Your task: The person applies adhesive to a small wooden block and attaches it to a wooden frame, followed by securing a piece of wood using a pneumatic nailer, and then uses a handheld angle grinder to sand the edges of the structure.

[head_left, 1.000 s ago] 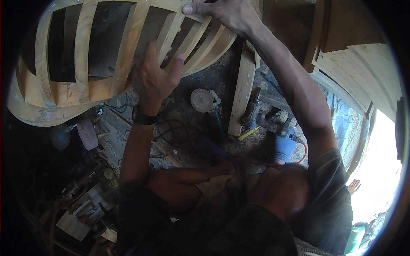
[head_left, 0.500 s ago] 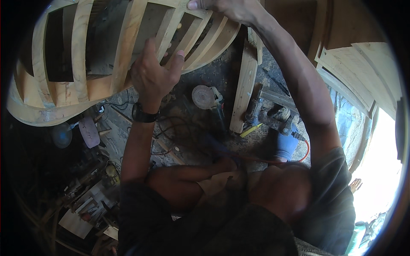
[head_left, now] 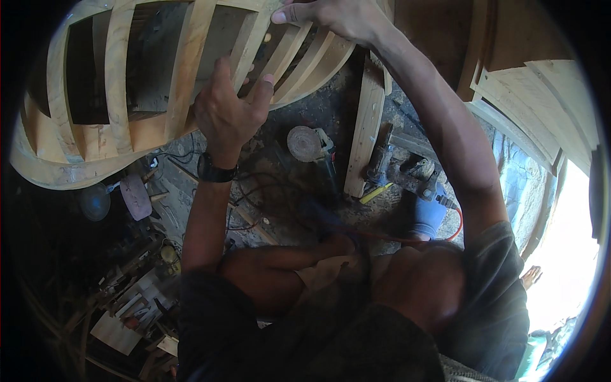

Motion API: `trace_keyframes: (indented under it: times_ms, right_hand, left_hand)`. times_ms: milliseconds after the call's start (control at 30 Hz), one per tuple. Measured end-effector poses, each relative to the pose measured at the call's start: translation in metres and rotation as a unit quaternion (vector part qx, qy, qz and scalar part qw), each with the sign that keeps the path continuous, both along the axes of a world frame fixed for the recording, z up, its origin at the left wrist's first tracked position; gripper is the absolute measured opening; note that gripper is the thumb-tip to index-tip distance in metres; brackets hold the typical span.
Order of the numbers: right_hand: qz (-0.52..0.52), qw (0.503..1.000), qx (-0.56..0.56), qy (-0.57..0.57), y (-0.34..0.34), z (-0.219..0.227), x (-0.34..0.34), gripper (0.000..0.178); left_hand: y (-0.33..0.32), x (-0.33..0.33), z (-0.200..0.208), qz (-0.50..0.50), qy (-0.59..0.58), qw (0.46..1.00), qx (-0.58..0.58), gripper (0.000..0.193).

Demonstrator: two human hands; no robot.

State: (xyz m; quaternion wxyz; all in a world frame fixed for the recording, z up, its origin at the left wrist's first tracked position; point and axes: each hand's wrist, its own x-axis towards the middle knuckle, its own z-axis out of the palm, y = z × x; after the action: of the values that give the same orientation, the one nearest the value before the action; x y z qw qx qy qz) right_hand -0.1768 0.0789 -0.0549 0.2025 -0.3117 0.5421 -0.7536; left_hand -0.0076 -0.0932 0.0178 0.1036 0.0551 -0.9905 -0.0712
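A curved wooden frame with several pale slats fills the upper left. My left hand, with a dark watch on the wrist, holds its lower rim. The index finger and thumb lie along the slats there, and fingertips show through the gap behind one slat. Farther up, my right hand grips the upper part of the frame, its thumb pressed on top of a slat. The rest of its fingers are partly hidden at the picture's top edge.
Below the frame lie an angle grinder with a round disc, a wooden plank and a metal air tool on a red hose. Offcuts and tools clutter the lower left. Wooden panels stand at right; another hand shows at far right.
My right hand has shifted slightly down and left on the frame. Fingertips of my left hand now show between the slats. The frame itself has barely moved.
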Motion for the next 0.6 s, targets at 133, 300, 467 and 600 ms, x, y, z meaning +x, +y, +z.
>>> trace_keyframes:
  times_ms: [133,300,467,600]
  right_hand:
    - [0.022,0.999,-0.032,-0.036,-0.002,-0.009,-0.008,0.006]
    - [-0.006,1.000,0.018,0.001,0.003,0.007,-0.002,0.006]
    - [-0.033,0.997,-0.050,0.037,-0.007,-0.023,-0.016,0.004]
    - [-0.030,0.996,0.089,-0.014,-0.006,0.003,-0.002,0.005]
  left_hand:
    - [-0.002,-0.003,-0.004,-0.019,0.012,1.000,0.001,0.043]
    - [-0.005,-0.001,-0.003,-0.014,0.011,1.000,0.002,0.042]
    - [0.001,-0.005,-0.003,-0.009,0.001,1.000,-0.010,0.038]
    - [-0.003,0.003,0.003,0.012,-0.012,1.000,-0.007,0.038]
